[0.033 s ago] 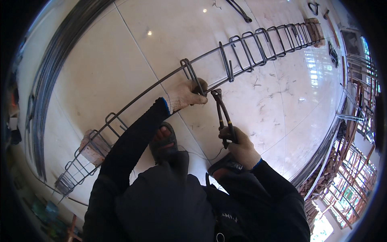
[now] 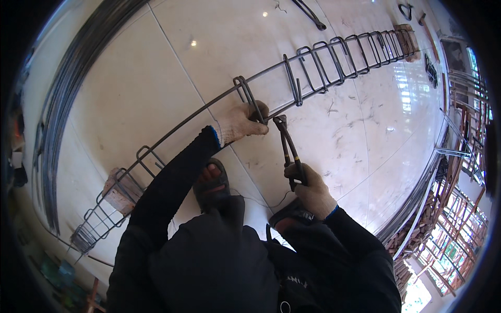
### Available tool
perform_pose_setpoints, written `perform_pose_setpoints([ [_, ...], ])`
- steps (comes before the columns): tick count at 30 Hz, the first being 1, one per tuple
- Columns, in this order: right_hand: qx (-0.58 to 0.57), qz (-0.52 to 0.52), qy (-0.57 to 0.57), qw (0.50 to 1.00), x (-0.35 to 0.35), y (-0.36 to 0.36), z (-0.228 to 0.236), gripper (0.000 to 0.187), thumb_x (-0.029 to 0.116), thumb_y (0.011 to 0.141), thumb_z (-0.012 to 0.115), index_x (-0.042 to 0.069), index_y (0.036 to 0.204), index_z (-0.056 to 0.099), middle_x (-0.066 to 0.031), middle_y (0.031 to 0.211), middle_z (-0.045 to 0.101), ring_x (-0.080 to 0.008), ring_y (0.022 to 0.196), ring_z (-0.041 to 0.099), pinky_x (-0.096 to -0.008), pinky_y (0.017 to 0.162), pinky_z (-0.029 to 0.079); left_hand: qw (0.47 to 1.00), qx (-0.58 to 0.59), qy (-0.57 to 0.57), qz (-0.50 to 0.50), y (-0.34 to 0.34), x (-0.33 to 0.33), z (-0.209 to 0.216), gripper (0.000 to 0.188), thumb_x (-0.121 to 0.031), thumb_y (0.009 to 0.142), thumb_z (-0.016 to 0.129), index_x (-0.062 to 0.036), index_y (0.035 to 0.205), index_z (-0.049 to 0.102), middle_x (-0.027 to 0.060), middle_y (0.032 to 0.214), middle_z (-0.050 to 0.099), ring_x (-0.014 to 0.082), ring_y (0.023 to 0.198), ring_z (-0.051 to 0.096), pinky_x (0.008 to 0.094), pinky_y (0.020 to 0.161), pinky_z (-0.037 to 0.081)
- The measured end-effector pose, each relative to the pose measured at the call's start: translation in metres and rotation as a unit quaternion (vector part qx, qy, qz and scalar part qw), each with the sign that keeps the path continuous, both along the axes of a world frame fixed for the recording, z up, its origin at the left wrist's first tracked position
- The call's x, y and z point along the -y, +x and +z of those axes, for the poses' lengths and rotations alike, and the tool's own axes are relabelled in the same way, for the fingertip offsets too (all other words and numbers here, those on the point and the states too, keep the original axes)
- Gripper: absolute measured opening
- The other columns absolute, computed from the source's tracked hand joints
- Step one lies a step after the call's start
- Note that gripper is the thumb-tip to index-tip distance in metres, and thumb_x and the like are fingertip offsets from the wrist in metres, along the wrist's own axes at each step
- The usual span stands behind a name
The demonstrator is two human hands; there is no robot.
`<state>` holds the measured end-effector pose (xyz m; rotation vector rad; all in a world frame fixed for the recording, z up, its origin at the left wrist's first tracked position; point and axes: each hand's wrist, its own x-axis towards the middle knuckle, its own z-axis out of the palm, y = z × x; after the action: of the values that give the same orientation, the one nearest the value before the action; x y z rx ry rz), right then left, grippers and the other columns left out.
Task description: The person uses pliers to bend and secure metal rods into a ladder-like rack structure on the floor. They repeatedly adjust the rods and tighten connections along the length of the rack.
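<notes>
A long cage of steel bars (image 2: 209, 107) with rectangular stirrups lies across the pale tiled floor (image 2: 130, 88), running from lower left to upper right. My left hand (image 2: 242, 123), in a light work glove, grips a stirrup (image 2: 244, 89) where it meets the long bar. My right hand (image 2: 311, 190), also gloved, holds the handles of a pair of pincers (image 2: 288, 146). The pincers' jaws sit at the bar, right beside my left fingers.
A bundle of long rods (image 2: 57, 120) lies along the left. A brick (image 2: 116, 192) props the cage's near end and a block (image 2: 407, 34) the far end. My sandalled foot (image 2: 211, 182) stands under the cage. More rods (image 2: 417, 198) and stacked frames (image 2: 464, 146) line the right.
</notes>
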<state>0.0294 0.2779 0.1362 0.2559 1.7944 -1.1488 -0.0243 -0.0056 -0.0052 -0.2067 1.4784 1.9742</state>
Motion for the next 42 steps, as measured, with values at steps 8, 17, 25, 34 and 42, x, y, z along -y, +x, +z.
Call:
perform_pose_setpoints([
  [8,-0.033,0.019,0.089,0.995,0.012,0.001,0.014,0.05,-0.014,0.086,0.05,0.002,0.13,0.066,-0.0181,0.124,0.074,-0.0304,0.125,0.07,-0.0406,0.107,0.054,1.0,-0.015,0.007,0.011,-0.003,-0.002,0.001,0.043,-0.013,0.081,0.09,-0.0041,0.117,0.069,-0.0008,0.096,0.065,0.0121,0.09,0.062,0.0295,0.085,0.053],
  [17,-0.039,0.076,0.124,0.989,0.008,-0.024,0.023,0.052,-0.012,0.085,0.048,0.003,0.132,0.065,-0.0171,0.125,0.072,-0.0303,0.117,0.073,-0.0413,0.096,0.057,0.998,-0.044,-0.009,0.036,-0.005,-0.004,0.004,0.044,-0.023,0.079,0.093,-0.0053,0.113,0.072,0.0042,0.105,0.072,0.0165,0.101,0.068,0.0353,0.091,0.056],
  [25,0.042,-0.073,0.057,0.995,-0.014,-0.015,-0.02,0.035,0.005,0.102,0.065,0.002,0.137,0.061,-0.0134,0.134,0.065,-0.0264,0.117,0.068,-0.0364,0.09,0.059,0.952,-0.168,-0.251,-0.045,-0.013,0.003,0.001,0.071,-0.061,0.074,0.086,-0.0052,0.118,0.08,0.0207,0.111,0.08,0.0368,0.107,0.076,0.0478,0.093,0.058],
  [34,-0.122,0.275,0.089,0.95,-0.022,-0.033,-0.073,0.026,0.009,0.098,0.067,0.005,0.123,0.073,-0.0149,0.116,0.072,-0.0297,0.105,0.07,-0.0428,0.091,0.059,0.949,-0.193,-0.25,-0.005,-0.013,-0.036,-0.038,0.062,-0.062,0.074,0.087,-0.013,0.112,0.082,0.0166,0.114,0.08,0.035,0.107,0.075,0.0468,0.091,0.057],
  [42,-0.295,0.581,-0.053,0.756,-0.038,-0.087,-0.104,0.028,0.008,0.096,0.063,0.006,0.12,0.077,-0.0171,0.116,0.074,-0.0352,0.11,0.071,-0.0459,0.098,0.058,0.886,-0.163,-0.38,0.21,0.076,0.013,0.05,0.053,-0.05,0.085,0.082,-0.0108,0.12,0.077,0.0128,0.113,0.079,0.0326,0.108,0.076,0.048,0.093,0.059],
])
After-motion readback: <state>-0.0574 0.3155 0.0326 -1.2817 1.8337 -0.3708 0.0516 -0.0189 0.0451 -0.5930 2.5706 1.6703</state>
